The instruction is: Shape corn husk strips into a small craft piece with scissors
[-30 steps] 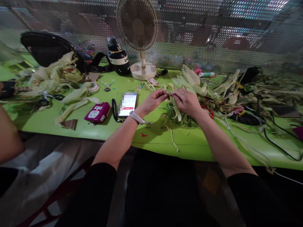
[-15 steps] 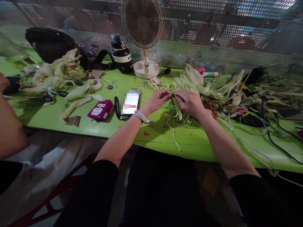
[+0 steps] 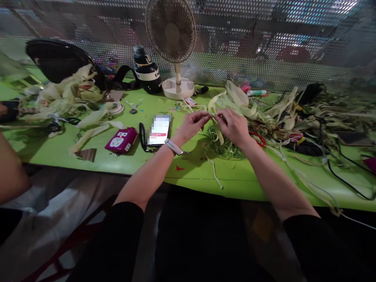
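Observation:
My left hand (image 3: pixel 192 124) and my right hand (image 3: pixel 235 124) meet above the green table (image 3: pixel 190 172), both pinching a pale corn-husk strip (image 3: pixel 217 131). The strip hangs down between the fingertips and curls up and away behind them. Under the hands lies a tangle of thin green shreds (image 3: pixel 225 147). A white watch (image 3: pixel 174 147) is on my left wrist.
A phone (image 3: pixel 158 129) and a magenta box (image 3: pixel 120 140) lie to the left of my hands. A desk fan (image 3: pixel 173 43) and a dark bottle (image 3: pixel 146 70) stand at the back. Husk piles (image 3: pixel 279 111) and cables cover the right; more husks, scissors (image 3: pixel 63 119) and another person's arm (image 3: pixel 8 168) are at the left.
Both hands have stayed together on the strip, working it slightly; a loop of husk now arcs up behind the fingers. The camera swayed a little.

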The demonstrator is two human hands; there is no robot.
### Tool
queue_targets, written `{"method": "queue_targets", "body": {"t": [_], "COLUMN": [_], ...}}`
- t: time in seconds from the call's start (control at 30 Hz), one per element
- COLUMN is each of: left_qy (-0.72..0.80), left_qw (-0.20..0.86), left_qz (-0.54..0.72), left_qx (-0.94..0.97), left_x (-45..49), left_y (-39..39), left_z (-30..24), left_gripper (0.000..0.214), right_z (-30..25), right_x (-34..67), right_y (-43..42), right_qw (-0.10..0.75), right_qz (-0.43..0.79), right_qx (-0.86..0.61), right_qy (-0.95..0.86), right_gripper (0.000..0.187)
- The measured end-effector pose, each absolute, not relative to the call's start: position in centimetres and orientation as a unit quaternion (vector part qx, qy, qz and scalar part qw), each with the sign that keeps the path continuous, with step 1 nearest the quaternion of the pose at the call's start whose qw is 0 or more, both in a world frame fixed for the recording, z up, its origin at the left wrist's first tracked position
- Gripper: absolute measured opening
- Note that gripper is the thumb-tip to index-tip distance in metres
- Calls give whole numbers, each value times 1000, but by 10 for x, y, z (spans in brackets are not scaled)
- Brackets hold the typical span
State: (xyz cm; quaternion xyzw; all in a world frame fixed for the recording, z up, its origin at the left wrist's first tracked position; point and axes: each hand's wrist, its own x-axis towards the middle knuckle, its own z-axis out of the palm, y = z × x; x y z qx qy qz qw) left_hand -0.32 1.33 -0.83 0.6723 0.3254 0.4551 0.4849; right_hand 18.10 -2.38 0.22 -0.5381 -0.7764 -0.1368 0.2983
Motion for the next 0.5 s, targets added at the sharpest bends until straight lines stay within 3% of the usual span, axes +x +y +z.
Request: {"method": "queue_targets", "body": {"t": [0.5], "left_qy": [289], "left_qw": [521], "left_qz": [493], "left_qx": [634], "left_x": [1], "left_y": [13], "left_z": [-15], "left_gripper": [21], "right_z": [5], "right_x": [177], "right_y": [-28], "right_qw": [284], "right_qz": [-138], "right_qx": [-516], "right_qy": [-797], "right_gripper": [34]}}
